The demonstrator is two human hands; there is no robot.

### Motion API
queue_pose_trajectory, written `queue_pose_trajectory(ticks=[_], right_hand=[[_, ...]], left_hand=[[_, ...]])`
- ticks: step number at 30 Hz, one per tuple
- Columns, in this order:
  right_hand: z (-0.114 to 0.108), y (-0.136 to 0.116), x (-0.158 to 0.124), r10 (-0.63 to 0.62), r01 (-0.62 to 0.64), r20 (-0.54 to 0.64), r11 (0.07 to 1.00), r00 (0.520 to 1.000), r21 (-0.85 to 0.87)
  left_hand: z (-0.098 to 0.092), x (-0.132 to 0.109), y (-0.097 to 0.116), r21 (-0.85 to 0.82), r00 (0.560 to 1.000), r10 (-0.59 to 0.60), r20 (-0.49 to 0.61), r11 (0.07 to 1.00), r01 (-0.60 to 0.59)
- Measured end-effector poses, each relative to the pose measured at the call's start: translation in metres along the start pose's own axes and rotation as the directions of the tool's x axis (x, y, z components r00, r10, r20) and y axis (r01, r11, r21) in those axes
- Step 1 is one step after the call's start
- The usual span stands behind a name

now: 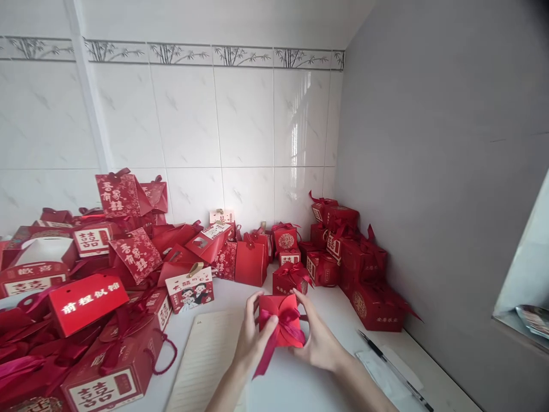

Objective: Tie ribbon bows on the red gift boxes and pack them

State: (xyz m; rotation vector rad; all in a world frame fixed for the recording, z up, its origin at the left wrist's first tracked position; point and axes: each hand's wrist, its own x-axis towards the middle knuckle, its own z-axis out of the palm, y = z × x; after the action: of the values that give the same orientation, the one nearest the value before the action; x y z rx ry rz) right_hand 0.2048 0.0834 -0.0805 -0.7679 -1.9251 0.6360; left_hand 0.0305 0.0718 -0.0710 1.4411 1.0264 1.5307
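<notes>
Between my two hands is a small red gift box [266,303], its top facing me, with a dark pink ribbon [288,325] tied in a bow across it. My left hand [253,335] grips the box's left side, thumb pressed on the ribbon near the knot. One ribbon tail hangs down below the box beside that thumb. My right hand [319,337] wraps the right side, its fingers partly hidden behind the box. Just beyond stands another red box with a bow [291,280].
A lined notebook [210,349] lies left of my hands on the white table [278,383]. To the right rest a black pen [394,369] and a clear plastic packet [380,372]. Red gift boxes [107,366] are heaped at left; more stacked boxes [364,257] stand against the grey wall [437,171].
</notes>
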Motion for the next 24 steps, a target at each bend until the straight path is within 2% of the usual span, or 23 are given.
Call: queue_pose_trajectory(ticks=[3, 7, 11, 14, 17, 20, 22, 24], right_hand=[[-0.001, -0.006, 0.001, -0.032, 0.031, -0.03, 0.999, 0.999, -0.027], [-0.003, -0.026, 0.001, -0.066, 0.064, -0.058, 0.997, 0.996, -0.032], [-0.006, -0.06, -0.011, -0.096, 0.092, -0.082, 0.994, 0.992, -0.058], [-0.005, -0.087, -0.025, -0.154, 0.149, -0.081, 0.986, 0.985, -0.071], [-0.004, -0.112, -0.039, -0.2, 0.195, -0.089, 0.979, 0.976, -0.063], [-0.002, -0.136, -0.05, -0.21, 0.209, -0.115, 0.978, 0.971, -0.022], [-0.001, -0.151, -0.056, -0.2, 0.201, -0.134, 0.98, 0.971, -0.001], [0.001, -0.167, -0.063, -0.196, 0.199, -0.144, 0.98, 0.97, 0.005]], left_hand=[[-0.001, 0.001, 0.007, 0.045, 0.993, 0.102, -0.052, 0.994, -0.1], [-0.002, -0.008, 0.028, 0.227, 0.948, 0.25, -0.195, 0.952, -0.204], [-0.005, -0.037, 0.06, 0.259, 0.937, 0.235, -0.26, 0.951, -0.166], [-0.007, -0.065, 0.086, 0.291, 0.915, 0.306, -0.264, 0.93, -0.226], [-0.006, -0.094, 0.112, 0.363, 0.857, 0.418, -0.3, 0.881, -0.303], [0.002, -0.124, 0.133, 0.409, 0.765, 0.533, -0.362, 0.828, -0.384], [0.007, -0.145, 0.143, 0.469, 0.708, 0.618, -0.341, 0.765, -0.442], [0.009, -0.164, 0.149, 0.517, 0.688, 0.657, -0.308, 0.723, -0.459]])
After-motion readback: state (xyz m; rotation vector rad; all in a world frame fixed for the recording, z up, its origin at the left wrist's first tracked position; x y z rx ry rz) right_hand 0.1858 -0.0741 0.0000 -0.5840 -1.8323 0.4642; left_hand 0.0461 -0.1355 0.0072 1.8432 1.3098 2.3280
